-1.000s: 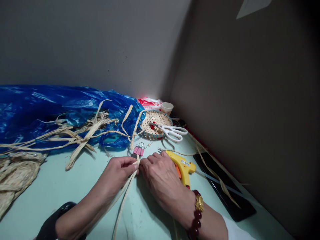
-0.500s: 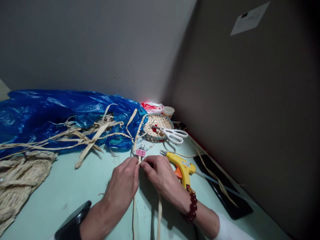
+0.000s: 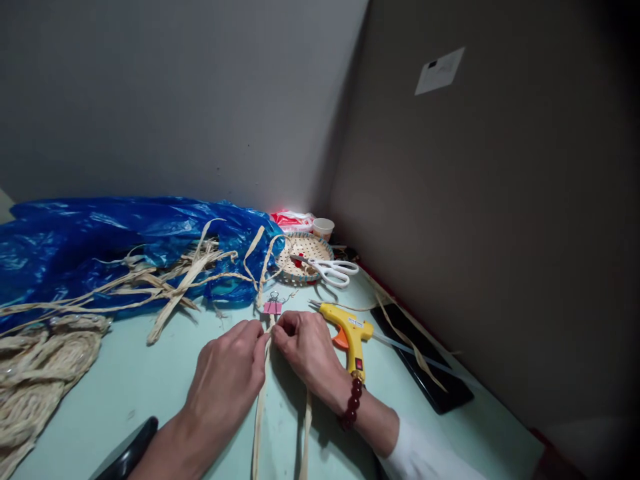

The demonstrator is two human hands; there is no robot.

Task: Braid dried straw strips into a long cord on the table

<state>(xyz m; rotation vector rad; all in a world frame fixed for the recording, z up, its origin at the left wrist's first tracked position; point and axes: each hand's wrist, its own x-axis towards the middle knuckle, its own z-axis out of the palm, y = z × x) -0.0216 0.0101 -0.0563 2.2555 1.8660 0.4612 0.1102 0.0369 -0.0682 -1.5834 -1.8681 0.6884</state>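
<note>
A pink binder clip (image 3: 273, 307) grips the top of some pale raffia strands (image 3: 259, 420) on the table. Just below the clip, my left hand (image 3: 227, 367) pinches the strands between thumb and fingers. Close beside it, my right hand (image 3: 305, 343) is closed in a pinch on the same raffia, its fingertips almost touching the left ones. Loose ends hang from beneath both hands toward the near edge. A yellow glue gun (image 3: 353, 330) with an orange trigger lies right beside my right hand.
Blue plastic bag (image 3: 115, 230) with more raffia at the back left; a woven raffia piece (image 3: 45, 380) at left. Farther back, white scissors (image 3: 335, 270) rest on a round basket (image 3: 305, 243), near a paper cup (image 3: 323, 228). A black tray-like object (image 3: 430, 373) lies right.
The view has shifted, so most things sit slightly farther left. My left hand has turned and drawn a little away from the clip, and the strands between the hands show more.
</note>
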